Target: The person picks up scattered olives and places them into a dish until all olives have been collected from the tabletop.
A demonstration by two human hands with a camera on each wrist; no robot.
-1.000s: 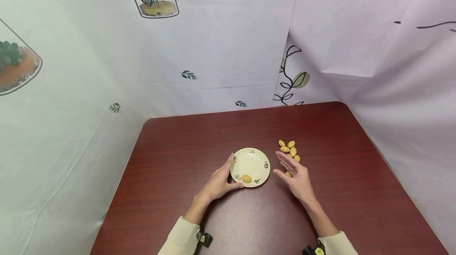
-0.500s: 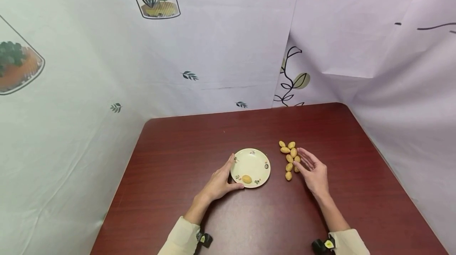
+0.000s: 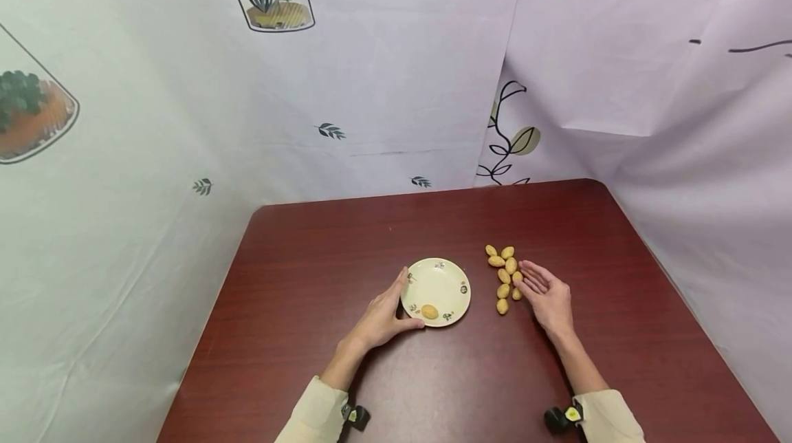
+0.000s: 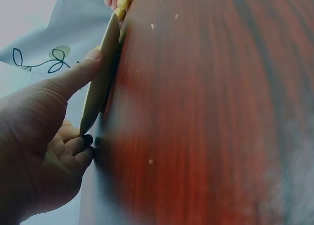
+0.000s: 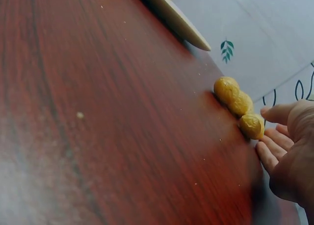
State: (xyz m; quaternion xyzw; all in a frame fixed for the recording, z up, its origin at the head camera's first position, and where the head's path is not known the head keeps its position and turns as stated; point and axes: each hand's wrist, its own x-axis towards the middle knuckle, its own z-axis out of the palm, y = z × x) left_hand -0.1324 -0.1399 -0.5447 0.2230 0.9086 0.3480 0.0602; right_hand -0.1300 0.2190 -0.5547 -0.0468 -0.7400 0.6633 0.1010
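Note:
My left hand holds the left edge of a small cream plate with printed motifs. In the left wrist view the thumb lies on the plate's rim, and curled fingers sit against its edge. One oval yellow-brown piece, like a tiny potato, lies on the plate near my left thumb. To the right of the plate, several similar yellow pieces lie close together on the table. My right hand is at their right side, fingers extended, thumb apart, fingertips right at the nearest pieces.
The dark red wood-grain table carries the plate and the yellow pieces. Pale printed fabric hangs behind it and along both sides. Tiny light crumbs dot the tabletop.
My right hand has moved from between the plate and the yellow pieces, across to their right side, uncovering pieces it had hidden. The left hand and plate have stayed in place.

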